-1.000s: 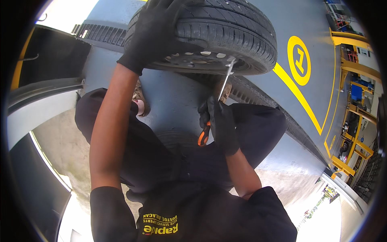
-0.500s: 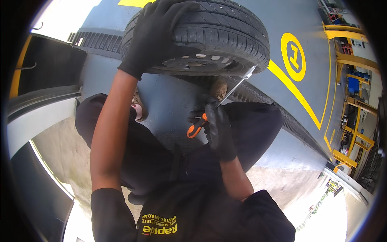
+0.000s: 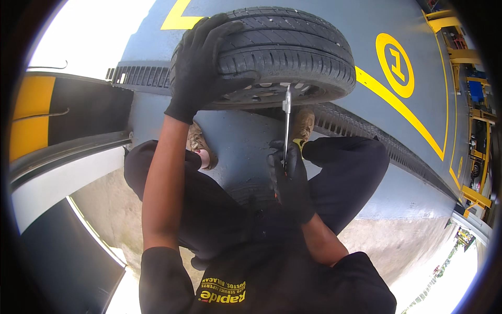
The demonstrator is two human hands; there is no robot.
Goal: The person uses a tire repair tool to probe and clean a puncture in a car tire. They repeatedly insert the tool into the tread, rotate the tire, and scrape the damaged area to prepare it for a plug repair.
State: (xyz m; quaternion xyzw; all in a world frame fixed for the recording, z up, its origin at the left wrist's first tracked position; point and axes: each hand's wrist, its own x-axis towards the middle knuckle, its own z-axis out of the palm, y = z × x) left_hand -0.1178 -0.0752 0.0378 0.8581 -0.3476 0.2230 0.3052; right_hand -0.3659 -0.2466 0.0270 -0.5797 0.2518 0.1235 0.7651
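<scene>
A black car tire (image 3: 287,63) on a dark steel wheel (image 3: 261,93) stands on the floor between my feet. My left hand (image 3: 204,63), in a black glove, grips its left side, with the fingers over the tread and the thumb along the sidewall. In my gloved right hand (image 3: 290,178) is a hand tool with a long metal shaft (image 3: 287,125). The fingers are closed round its handle, which the glove mostly covers. The tool's thicker silver head points up at the wheel's near face, close to the rim edge; whether it touches I cannot tell.
My shoes (image 3: 303,125) stand either side below the wheel. A dark floor grate (image 3: 366,133) crosses behind them. The blue-grey floor has yellow lines (image 3: 402,115). A black-and-yellow panel (image 3: 78,112) stands at the left, and yellow lift frames (image 3: 476,199) at the far right.
My right hand has swung the tool's head left, from the tire's right edge to nearer the wheel's middle. The shaft is now upright and the orange handle mostly hidden. My left hand keeps its grip.
</scene>
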